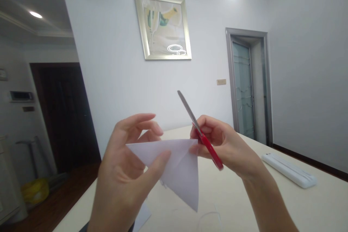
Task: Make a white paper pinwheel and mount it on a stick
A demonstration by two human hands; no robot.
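Note:
A white sheet of folded paper (pixel 181 168), roughly triangular with a crease near its upper right corner, is held up above the table. My left hand (pixel 127 163) grips it at the left, thumb on the near face and the other fingers partly hidden behind. In my right hand (pixel 217 137) is a pair of red-handled scissors (pixel 209 148), its metal blades together and pointing up and to the left. The right thumb also touches the paper's upper right corner. The scissors' blades are above the paper, apart from its face.
The pale table (pixel 293 206) extends below my hands. A white elongated case (pixel 289 170) lies at the right. Another piece of white paper (pixel 143 217) rests at the lower left, and a thin pale strip (pixel 210 214) lies near the front. A framed picture (pixel 187 29) hangs on the wall.

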